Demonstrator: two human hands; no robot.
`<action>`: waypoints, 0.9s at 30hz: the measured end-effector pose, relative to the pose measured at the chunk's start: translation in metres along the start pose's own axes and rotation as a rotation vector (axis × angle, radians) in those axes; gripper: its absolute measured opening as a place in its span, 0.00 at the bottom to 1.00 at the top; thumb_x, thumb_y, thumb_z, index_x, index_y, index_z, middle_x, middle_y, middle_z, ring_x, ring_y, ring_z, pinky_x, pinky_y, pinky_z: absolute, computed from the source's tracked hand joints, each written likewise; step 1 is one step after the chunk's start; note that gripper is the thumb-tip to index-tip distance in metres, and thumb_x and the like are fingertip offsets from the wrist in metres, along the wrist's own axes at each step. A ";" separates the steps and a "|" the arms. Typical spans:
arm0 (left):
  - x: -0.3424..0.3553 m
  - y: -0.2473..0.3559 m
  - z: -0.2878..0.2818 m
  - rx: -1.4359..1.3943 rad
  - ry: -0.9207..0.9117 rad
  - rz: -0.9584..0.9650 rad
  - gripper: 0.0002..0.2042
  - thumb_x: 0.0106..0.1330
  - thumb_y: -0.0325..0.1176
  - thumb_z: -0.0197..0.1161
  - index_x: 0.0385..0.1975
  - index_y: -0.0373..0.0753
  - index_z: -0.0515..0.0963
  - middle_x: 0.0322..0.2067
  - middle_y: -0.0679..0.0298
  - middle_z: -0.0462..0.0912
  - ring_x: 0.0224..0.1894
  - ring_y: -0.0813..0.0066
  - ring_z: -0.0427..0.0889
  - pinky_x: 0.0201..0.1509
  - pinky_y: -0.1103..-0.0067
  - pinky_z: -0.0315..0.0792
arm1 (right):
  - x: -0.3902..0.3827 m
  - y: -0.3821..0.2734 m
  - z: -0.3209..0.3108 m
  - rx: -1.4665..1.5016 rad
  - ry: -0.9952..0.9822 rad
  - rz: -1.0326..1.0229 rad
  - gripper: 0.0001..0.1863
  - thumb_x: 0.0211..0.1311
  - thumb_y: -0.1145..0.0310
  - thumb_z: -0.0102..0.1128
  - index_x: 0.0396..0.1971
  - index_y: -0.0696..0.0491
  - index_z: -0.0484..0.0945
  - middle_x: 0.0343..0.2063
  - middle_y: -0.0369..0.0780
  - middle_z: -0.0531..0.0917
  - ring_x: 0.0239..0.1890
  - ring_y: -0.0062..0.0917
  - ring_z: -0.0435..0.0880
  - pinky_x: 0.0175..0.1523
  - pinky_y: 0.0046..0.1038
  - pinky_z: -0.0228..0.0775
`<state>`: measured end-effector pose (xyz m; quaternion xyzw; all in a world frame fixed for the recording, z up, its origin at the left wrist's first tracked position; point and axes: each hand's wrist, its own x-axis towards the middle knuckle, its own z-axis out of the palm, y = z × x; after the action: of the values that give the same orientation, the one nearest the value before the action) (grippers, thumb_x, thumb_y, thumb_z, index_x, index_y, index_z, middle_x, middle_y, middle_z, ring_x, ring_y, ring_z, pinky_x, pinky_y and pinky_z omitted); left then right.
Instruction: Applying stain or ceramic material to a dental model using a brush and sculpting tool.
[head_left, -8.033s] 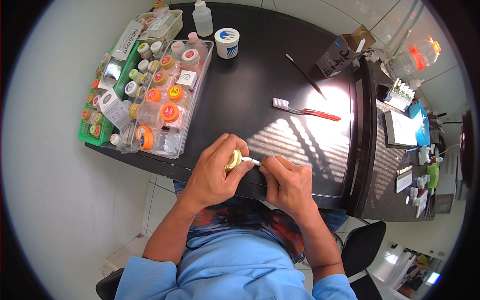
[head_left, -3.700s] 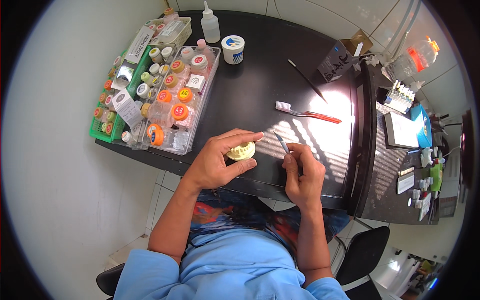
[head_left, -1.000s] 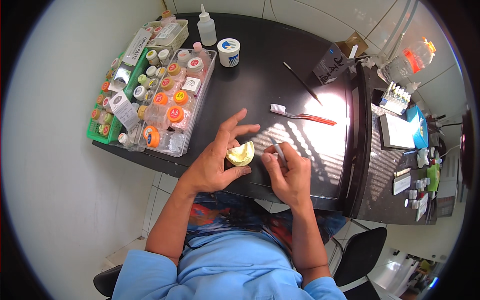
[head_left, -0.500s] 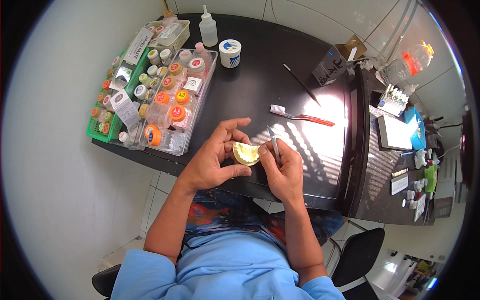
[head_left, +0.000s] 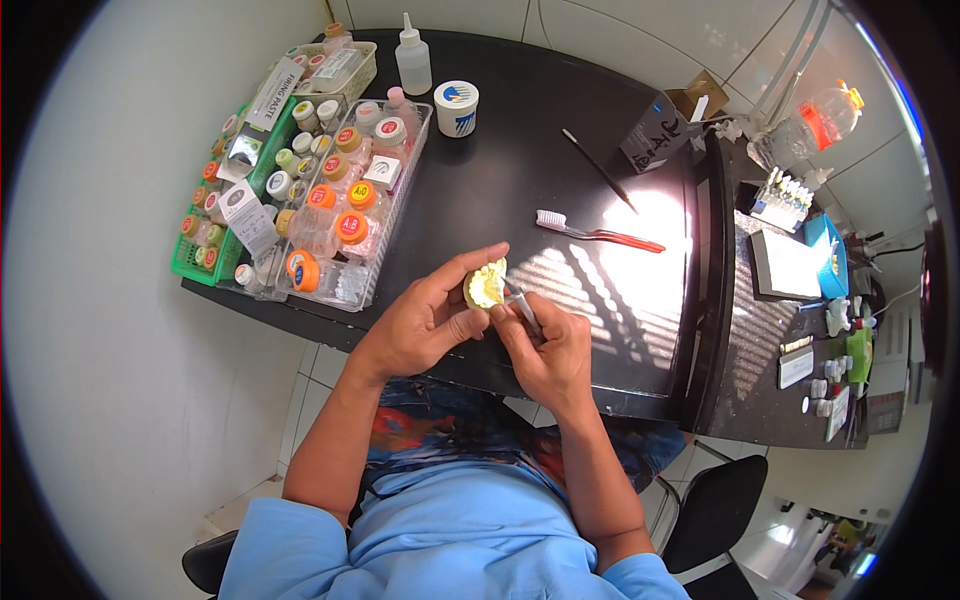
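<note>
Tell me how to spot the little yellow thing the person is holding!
Look at the black table, near its front edge where the two hands meet. The left hand pinches a small pale yellow dental mould between thumb and fingers, while the right hand touches a thin metal tool to it. Nothing else yellow is held up off the table; the toothbrush lies flat farther back.
</note>
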<state>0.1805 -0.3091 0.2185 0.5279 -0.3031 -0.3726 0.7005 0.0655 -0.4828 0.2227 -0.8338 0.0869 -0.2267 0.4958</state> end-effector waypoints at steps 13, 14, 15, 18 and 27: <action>0.002 -0.001 0.003 0.124 0.115 -0.060 0.28 0.74 0.23 0.75 0.73 0.39 0.77 0.47 0.67 0.84 0.39 0.84 0.85 0.45 0.82 0.85 | -0.005 0.016 -0.034 0.060 -0.092 0.080 0.16 0.87 0.66 0.52 0.44 0.59 0.86 0.16 0.36 0.69 0.20 0.20 0.68 0.29 0.30 0.59; 0.002 -0.001 0.004 0.091 0.124 -0.066 0.27 0.75 0.23 0.75 0.72 0.39 0.78 0.47 0.66 0.84 0.39 0.84 0.85 0.44 0.82 0.85 | -0.003 0.016 -0.036 0.027 -0.089 0.064 0.14 0.86 0.68 0.53 0.45 0.59 0.87 0.16 0.37 0.69 0.20 0.19 0.68 0.29 0.30 0.58; 0.002 0.000 0.004 0.059 0.136 -0.072 0.26 0.75 0.23 0.75 0.71 0.39 0.78 0.47 0.66 0.85 0.38 0.84 0.86 0.43 0.82 0.84 | -0.001 0.015 -0.039 0.000 -0.104 0.063 0.11 0.83 0.72 0.56 0.45 0.59 0.87 0.17 0.37 0.71 0.20 0.19 0.69 0.29 0.29 0.60; 0.004 0.007 0.003 0.015 0.139 -0.100 0.25 0.74 0.23 0.75 0.70 0.39 0.78 0.47 0.66 0.85 0.38 0.84 0.86 0.41 0.82 0.83 | 0.004 0.012 -0.038 -0.049 -0.115 0.040 0.08 0.79 0.75 0.60 0.45 0.60 0.87 0.19 0.40 0.77 0.20 0.21 0.73 0.30 0.28 0.64; 0.003 -0.002 -0.001 0.147 0.141 0.005 0.31 0.72 0.19 0.74 0.75 0.37 0.75 0.48 0.70 0.79 0.49 0.86 0.79 0.57 0.84 0.78 | -0.002 0.015 -0.032 -0.250 -0.078 -0.261 0.20 0.64 0.79 0.79 0.56 0.55 0.92 0.23 0.40 0.82 0.20 0.24 0.77 0.28 0.30 0.70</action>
<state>0.1829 -0.3113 0.2168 0.6020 -0.2811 -0.3096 0.6802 0.0505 -0.5146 0.2220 -0.9012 -0.0135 -0.2442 0.3578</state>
